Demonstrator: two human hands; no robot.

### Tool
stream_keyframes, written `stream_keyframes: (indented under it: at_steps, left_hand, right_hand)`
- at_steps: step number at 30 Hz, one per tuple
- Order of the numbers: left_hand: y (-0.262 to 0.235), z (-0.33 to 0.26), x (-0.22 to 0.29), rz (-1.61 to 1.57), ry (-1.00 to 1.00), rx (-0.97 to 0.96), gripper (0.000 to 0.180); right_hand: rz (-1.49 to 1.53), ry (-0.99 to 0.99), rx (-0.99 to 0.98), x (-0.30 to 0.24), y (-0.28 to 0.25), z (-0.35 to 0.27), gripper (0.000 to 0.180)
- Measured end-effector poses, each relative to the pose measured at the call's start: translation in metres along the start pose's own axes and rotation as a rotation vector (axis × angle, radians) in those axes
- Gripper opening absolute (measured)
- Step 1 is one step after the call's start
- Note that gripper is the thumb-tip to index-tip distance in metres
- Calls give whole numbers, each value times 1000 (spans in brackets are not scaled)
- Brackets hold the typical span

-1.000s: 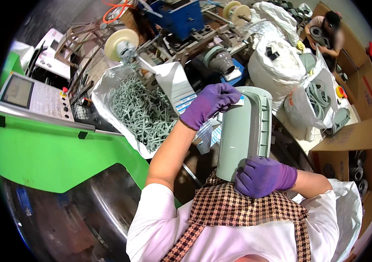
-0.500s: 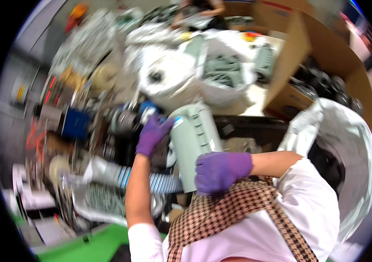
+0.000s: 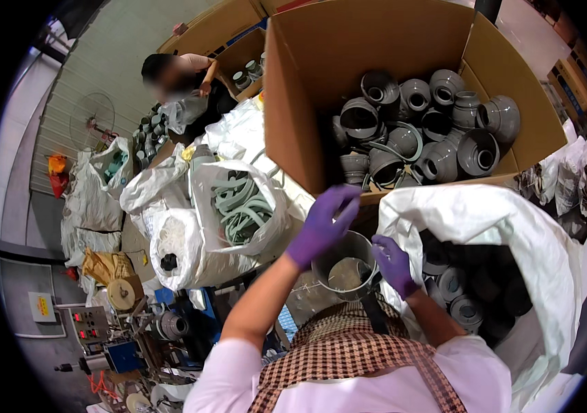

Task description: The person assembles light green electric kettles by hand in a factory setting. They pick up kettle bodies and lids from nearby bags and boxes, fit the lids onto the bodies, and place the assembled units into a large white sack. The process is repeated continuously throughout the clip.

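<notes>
An open-topped grey cylinder (image 3: pixel 322 276) is upright close in front of my checked apron, its round mouth facing up. At its far left rim is my left hand (image 3: pixel 322 226) in a purple glove, fingers stretched out and apart with nothing between them. My right hand (image 3: pixel 395 267), also gloved in purple, is closed on the cylinder's right rim, with part of its grip hidden. To the right, beside that hand, a large white sack (image 3: pixel 548 275) stands open with dark grey round parts (image 3: pixel 467 313) inside.
Beyond my hands a big cardboard box (image 3: pixel 293 103) holds several glossy grey ring-necked parts (image 3: pixel 478 153). Left of it, a white bag (image 3: pixel 276 224) contains grey-green curved pieces (image 3: pixel 242 210). A machine with a control panel (image 3: pixel 87 325) is at the lower left. Another person (image 3: pixel 190 93) sits at the far left.
My view has swung right, bringing the cardboard box to the centre. A slotted grey-green cylinder lay between both hands before; now an open round mouth faces up. My left fingers are now stretched out.
</notes>
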State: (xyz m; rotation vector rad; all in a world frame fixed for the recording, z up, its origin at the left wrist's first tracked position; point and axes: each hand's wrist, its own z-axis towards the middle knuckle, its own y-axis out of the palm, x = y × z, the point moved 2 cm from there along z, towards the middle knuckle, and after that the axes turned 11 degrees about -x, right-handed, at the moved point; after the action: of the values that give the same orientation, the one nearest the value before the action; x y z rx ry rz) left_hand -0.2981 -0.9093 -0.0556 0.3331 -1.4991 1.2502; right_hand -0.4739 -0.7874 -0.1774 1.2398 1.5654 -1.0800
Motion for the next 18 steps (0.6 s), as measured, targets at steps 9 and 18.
stream_keyframes:
  at_steps: [9,18]
  left_hand:
    - [93,187,-345,972,-612,-509,60]
    - [103,159,-292,200,-469,-93,30]
  right_hand:
    - [20,15,-140,13,-21,-18,65]
    - [-151,-116,-496,-11,-6,3,68]
